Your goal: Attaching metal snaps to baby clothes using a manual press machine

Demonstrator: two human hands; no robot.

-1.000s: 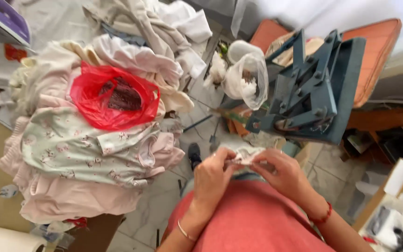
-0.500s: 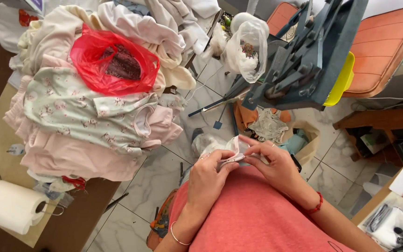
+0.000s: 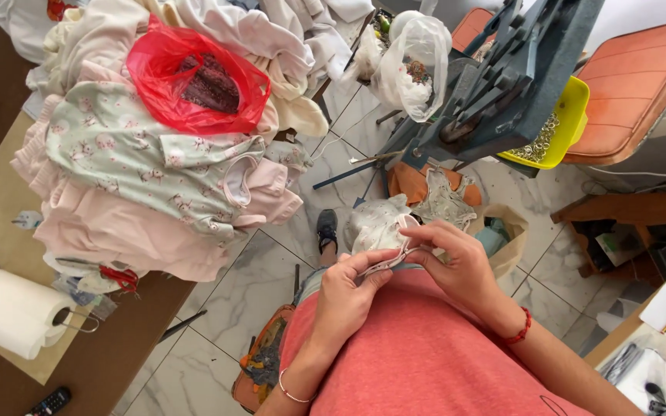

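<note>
My left hand and my right hand meet in front of my chest, both pinching a small white printed garment by its pink-trimmed edge. The fabric bunches up above my fingers and hangs toward the floor. I wear a salmon top, a thin bracelet on the left wrist and a red cord on the right wrist.
A heap of pale pink and mint printed baby clothes covers the table at left, with a red plastic bag on top. A paper towel roll lies at the table's near end. A blue-grey press machine, yellow tray, orange chair stand ahead.
The view has tilted down and left, so the clothes heap and towel roll show more. My hands stay together on the small garment, working along its trimmed edge.
</note>
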